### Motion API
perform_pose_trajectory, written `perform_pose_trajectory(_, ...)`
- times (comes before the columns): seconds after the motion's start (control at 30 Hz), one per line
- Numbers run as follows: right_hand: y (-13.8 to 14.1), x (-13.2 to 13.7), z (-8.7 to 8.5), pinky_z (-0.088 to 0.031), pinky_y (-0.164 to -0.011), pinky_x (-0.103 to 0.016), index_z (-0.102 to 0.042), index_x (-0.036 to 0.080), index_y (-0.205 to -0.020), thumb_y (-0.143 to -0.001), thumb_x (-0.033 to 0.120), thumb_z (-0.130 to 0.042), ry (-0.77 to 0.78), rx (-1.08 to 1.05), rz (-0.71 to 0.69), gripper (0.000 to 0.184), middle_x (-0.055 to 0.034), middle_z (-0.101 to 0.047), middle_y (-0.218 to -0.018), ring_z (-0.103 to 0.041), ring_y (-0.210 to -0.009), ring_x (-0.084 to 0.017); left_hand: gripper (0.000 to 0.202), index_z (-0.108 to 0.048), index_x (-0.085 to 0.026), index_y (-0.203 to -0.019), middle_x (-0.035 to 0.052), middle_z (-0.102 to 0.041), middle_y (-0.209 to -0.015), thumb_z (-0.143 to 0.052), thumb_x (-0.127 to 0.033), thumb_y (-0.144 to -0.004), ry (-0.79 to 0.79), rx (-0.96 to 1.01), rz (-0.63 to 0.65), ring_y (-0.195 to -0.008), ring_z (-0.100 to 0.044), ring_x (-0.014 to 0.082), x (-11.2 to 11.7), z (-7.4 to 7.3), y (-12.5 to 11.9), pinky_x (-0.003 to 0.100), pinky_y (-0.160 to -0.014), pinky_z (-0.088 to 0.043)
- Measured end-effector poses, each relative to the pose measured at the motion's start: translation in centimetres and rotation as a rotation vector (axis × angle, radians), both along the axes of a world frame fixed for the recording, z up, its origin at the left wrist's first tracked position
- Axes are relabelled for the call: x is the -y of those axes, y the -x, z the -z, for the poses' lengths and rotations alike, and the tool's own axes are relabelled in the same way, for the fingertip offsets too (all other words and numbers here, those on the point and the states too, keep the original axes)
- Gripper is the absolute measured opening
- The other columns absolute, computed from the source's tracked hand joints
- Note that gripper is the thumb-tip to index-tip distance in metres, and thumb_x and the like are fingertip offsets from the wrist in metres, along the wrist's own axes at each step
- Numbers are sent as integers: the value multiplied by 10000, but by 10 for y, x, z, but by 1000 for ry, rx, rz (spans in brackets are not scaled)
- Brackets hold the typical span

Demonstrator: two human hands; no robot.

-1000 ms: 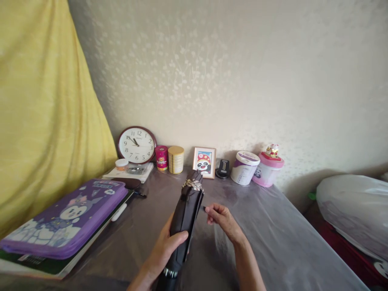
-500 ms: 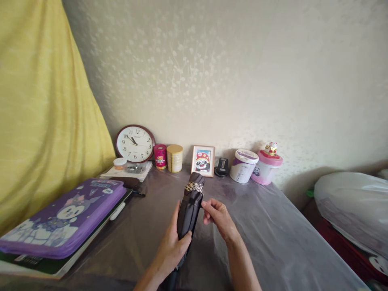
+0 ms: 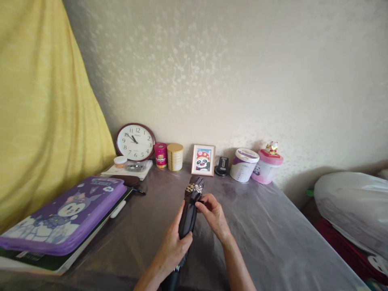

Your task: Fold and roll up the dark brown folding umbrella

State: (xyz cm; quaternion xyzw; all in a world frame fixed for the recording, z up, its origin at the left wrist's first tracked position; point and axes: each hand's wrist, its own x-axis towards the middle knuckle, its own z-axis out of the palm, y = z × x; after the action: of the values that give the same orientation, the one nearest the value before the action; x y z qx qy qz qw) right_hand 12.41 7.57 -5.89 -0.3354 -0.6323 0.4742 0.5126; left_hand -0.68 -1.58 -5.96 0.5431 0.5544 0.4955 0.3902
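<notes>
Folded black fabric umbrella (image 3: 188, 220): our left hand (image 3: 173, 244) wraps it, grip closed; our right hand (image 3: 214, 214) pinches its thin black strap (image 3: 201, 201)

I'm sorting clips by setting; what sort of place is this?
Probably a room in a home: a round clock and a framed panda picture stand on a table, with a yellow curtain hanging alongside.

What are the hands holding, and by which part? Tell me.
A folded black umbrella: the left hand grips it around the canopy, above the handle; the right hand pinches a small dark tab at its side.
</notes>
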Motion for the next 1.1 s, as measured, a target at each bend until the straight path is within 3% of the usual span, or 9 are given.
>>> perform_pose_trajectory(0.17, -4, 2, -5, -436, -762, -266, -551, 195, -788, -700, 315, -668, 23, -19, -107, 189, -14, -580, -860, -542, -798, -141, 736, -252, -203, -1385, 50, -456, -1328, -490, -123, -692, -26, 62, -19, -1236, -385, 222, 0, -2, 2, 334, -1010, -307)
perform_pose_trajectory(0.3, -4, 1, -4, -441, -748, -266, -563, 214, -869, -673, 307, -691, 70, -78, -111, 252, -3, -574, -830, -539, -763, -136, 726, -255, -211, -1380, 39, -412, -1362, -478, -119, -695, -14, 86, 7, -1250, -364, 207, -1, -1, 2, 320, -1018, -292)
perform_pose_trajectory(0.4, -5, 0, -2, -437, -731, -259, -585, 204, -817, -674, 310, -692, 42, -46, -88, 207, 3, -572, -785, -526, -734, -130, 705, -296, -209, -1359, 27, -386, -1380, -482, -117, -686, -17, 109, 19, -1260, -344, 203, -3, -1, 1, 300, -1009, -298)
perform_pose_trajectory(0.47, -7, 0, -3, -433, -720, -254, -593, 196, -757, -685, 315, -685, 42, -45, -74, 167, 9, -572, -736, -524, -714, -126, 686, -322, -219, -1345, 34, -429, -1346, -489, -128, -686, 3, 147, 47, -1172, -446, 208, -2, -3, 1, 287, -930, -376)
perform_pose_trajectory(0.57, -11, 0, -6, -445, -699, -259, -599, 192, -743, -685, 338, -686, 93, -104, -70, 180, 10, -589, -722, -540, -672, -122, 689, -291, -244, -1359, 44, -602, -1097, -500, -176, -705, 111, 233, 115, -777, -610, 158, 0, -9, 2, 243, -649, -466)
perform_pose_trajectory(0.67, -17, 0, -8, -461, -723, -284, -607, 185, -787, -717, 382, -654, 157, -145, -102, 214, -11, -624, -781, -576, -666, -125, 723, -252, -245, -1375, -7, -624, -744, -528, -223, -707, 213, 313, 143, -484, -531, 96, 3, -15, 5, 196, -456, -397)
perform_pose_trajectory(0.77, -21, -1, -7, -455, -777, -288, -602, 186, -811, -746, 395, -625, 191, -203, -110, 220, -18, -630, -815, -590, -712, -123, 734, -241, -233, -1377, -29, -578, -622, -538, -264, -707, 240, 405, 124, -446, -516, 98, 5, -18, 7, 191, -425, -383)
perform_pose_trajectory(1.1, -38, -8, -3, -452, -727, -265, -586, 201, -783, -731, 396, -634, 213, -318, -71, 208, -6, -583, -752, -547, -675, -116, 788, -190, -237, -1388, -13, -598, -614, -569, -313, -702, 263, 553, 93, -436, -527, 114, 3, -20, 14, 203, -401, -385)
